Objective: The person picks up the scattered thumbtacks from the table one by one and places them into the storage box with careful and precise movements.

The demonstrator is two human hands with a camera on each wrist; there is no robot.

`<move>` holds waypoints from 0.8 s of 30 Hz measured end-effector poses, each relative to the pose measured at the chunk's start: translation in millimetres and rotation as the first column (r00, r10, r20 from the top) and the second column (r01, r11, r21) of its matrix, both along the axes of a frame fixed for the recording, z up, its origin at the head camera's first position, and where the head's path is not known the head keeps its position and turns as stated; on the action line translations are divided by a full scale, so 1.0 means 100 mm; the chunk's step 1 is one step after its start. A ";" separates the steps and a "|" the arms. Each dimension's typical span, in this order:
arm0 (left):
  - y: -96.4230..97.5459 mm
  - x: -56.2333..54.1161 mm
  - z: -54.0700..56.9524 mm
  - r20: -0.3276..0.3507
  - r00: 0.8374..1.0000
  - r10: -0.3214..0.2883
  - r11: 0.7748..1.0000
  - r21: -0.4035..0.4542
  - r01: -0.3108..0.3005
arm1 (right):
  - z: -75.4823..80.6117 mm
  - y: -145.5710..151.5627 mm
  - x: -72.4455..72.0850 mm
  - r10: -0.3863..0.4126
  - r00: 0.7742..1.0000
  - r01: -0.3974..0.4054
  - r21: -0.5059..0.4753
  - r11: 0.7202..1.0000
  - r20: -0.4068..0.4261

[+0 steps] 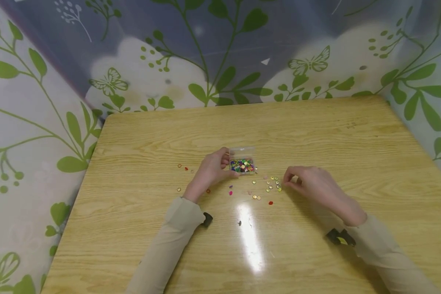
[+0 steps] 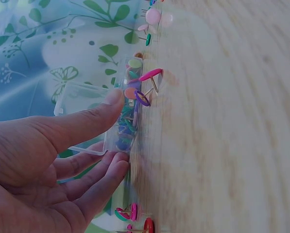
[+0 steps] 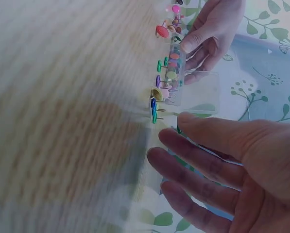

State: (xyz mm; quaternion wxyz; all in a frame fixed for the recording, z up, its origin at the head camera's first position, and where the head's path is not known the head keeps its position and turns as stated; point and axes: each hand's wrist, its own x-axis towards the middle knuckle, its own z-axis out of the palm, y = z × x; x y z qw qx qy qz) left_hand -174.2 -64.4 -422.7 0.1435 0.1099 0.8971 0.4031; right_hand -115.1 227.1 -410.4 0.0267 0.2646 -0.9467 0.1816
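A small clear plastic box (image 1: 242,152) stands on the table with its lid raised, filled with thumbtacks (image 1: 243,164) of many colours. My left hand (image 1: 213,169) holds it from the left side, thumb along the front and fingers behind. In the left wrist view the thumb presses the box's near wall. Right of the box, my right hand (image 1: 314,185) hovers beside a cluster of loose thumbtacks (image 1: 270,187). Its thumb and index finger come together, pinching a small dark green thumbtack (image 3: 179,128); the other fingers are extended. The index finger is largely hidden by the thumb.
More thumbtacks lie scattered on the wooden table (image 1: 150,143): a red one (image 1: 270,203), a pink one (image 1: 230,193) and a dark one (image 1: 239,223) nearer me, several others to the left. Leaf-patterned cloth (image 1: 220,61) borders the table's back and sides.
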 end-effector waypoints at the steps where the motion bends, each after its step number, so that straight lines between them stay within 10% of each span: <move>1: 0.00 0.00 0.00 -0.001 1.000 0.000 1.000 -0.001 0.000 | 0.00 0.00 0.00 -0.006 1.000 0.006 0.000 1.000 -0.001; 24: 0.00 -0.01 0.01 -0.016 1.000 -0.011 1.000 -0.020 0.011 | 0.10 -0.37 -0.35 0.041 0.999 -0.041 0.000 0.999 0.006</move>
